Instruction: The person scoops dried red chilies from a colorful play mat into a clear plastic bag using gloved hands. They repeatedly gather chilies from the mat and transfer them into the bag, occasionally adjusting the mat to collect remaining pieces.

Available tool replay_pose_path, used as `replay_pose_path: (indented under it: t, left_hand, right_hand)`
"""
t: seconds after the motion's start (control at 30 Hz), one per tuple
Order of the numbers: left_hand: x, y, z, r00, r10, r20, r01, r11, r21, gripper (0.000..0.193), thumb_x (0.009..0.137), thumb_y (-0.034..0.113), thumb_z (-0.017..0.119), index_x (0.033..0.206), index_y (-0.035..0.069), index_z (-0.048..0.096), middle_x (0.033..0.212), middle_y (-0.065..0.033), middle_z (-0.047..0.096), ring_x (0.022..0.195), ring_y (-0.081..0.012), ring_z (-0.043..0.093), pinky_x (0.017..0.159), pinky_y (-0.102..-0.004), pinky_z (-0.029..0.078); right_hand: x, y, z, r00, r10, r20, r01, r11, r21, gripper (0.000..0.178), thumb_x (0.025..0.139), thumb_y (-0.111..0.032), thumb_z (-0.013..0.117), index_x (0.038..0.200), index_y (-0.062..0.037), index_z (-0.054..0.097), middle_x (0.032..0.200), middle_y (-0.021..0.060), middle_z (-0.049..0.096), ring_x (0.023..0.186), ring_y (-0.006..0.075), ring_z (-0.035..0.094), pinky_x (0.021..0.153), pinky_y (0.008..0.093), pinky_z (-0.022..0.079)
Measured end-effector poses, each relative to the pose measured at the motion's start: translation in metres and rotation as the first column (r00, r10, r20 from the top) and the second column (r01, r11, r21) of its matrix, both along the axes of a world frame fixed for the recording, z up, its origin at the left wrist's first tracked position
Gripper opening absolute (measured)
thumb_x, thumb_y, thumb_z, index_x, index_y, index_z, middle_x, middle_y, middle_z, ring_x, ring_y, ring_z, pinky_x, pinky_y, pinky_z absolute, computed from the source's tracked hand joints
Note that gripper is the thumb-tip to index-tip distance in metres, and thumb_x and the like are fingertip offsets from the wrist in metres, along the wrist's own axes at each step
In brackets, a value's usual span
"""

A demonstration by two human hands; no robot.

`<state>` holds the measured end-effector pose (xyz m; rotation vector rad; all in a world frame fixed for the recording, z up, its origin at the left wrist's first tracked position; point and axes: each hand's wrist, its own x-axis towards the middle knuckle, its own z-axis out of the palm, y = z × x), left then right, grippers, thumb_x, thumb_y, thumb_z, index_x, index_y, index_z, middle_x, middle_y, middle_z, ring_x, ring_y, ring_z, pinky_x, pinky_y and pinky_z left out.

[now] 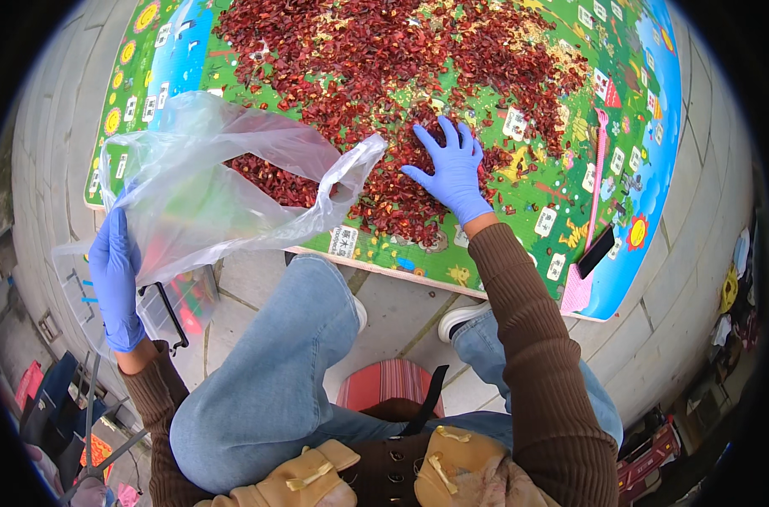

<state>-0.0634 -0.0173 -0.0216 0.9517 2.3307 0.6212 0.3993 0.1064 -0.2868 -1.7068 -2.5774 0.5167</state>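
My left hand (116, 283), in a blue glove, grips the edge of a thin clear plastic bag (207, 241). The bag spreads loosely to the right, its handle end reaching over a heap of dark red dried chilli pieces (342, 76). Pale seeds are scattered among the pieces. On the near part of the heap rests my right hand (452, 173), also gloved in blue, palm down with fingers spread and touching the chillies. Beneath it all lies a green and blue printed board (519, 241) with cartoon pictures. What the bag contains, if anything, I cannot make out.
A pink fly swatter (577, 287) and a black flat object (596, 252) lie at the board's right edge. Below the bag stands a clear plastic bin (152, 313). My knees flank a red striped stool (388, 384) on grey paving (393, 317). Clutter fills both lower corners.
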Motion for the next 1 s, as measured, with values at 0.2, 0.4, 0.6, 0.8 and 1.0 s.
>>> replay_pose_path:
  t: [0.2,0.4,0.6,0.8,1.0]
  left_hand:
    - [0.005,0.000,-0.006,0.998,-0.064,-0.002,0.064,0.994,0.085,0.044,0.106,0.030,0.054,0.132,-0.004,0.062,0.108,-0.0005,0.067,0.093,-0.0077,0.055,0.084,-0.0214,0.045]
    - [0.020,0.005,0.000,0.987,-0.159,-0.024,0.161,0.983,0.091,0.042,0.107,0.028,0.052,0.134,-0.004,0.061,0.110,0.0016,0.066,0.088,-0.0068,0.054,0.079,-0.0206,0.045]
    - [0.045,0.009,0.009,0.991,-0.118,0.057,0.116,0.993,0.032,0.039,0.107,0.023,0.051,0.135,-0.002,0.060,0.115,-0.0016,0.069,0.092,-0.0066,0.057,0.082,-0.0199,0.046]
    - [0.067,0.018,0.006,0.973,-0.200,0.116,0.192,0.978,0.079,0.038,0.107,0.021,0.051,0.135,-0.002,0.061,0.123,-0.0062,0.068,0.106,-0.0108,0.059,0.095,-0.0232,0.045]
    - [0.081,0.038,0.017,0.987,-0.053,0.153,0.055,0.998,-0.008,0.040,0.106,0.022,0.054,0.141,0.002,0.057,0.116,-0.0029,0.068,0.088,-0.0089,0.055,0.088,-0.0251,0.046]
  right_hand:
    - [-0.007,-0.054,0.003,0.967,0.248,-0.056,-0.242,0.966,0.094,0.058,0.083,-0.054,0.071,0.133,-0.0277,0.058,0.141,0.0121,0.048,0.127,0.0414,0.045,0.098,0.0605,0.038]
    - [0.004,-0.031,-0.009,0.966,-0.059,-0.252,0.046,0.997,-0.056,0.027,0.089,-0.031,0.072,0.107,-0.0141,0.064,0.110,0.0096,0.057,0.101,0.0297,0.059,0.075,0.0403,0.053]
    - [0.039,-0.008,0.010,-0.204,-0.900,-0.386,-0.022,0.398,-0.917,0.018,0.102,-0.027,0.061,0.105,-0.0101,0.066,0.094,0.0009,0.066,0.077,0.0102,0.060,0.053,0.0238,0.041]
    - [0.062,-0.028,0.025,-0.487,-0.872,-0.050,-0.515,0.333,-0.790,0.045,0.106,-0.038,0.047,0.133,-0.0036,0.055,0.137,0.0196,0.056,0.116,0.0342,0.060,0.084,0.0429,0.059]
    - [0.056,-0.036,0.048,-0.546,-0.838,-0.001,-0.627,0.409,-0.663,0.054,0.105,-0.040,0.045,0.145,-0.0031,0.045,0.150,0.0236,0.045,0.137,0.0424,0.045,0.110,0.0596,0.042]
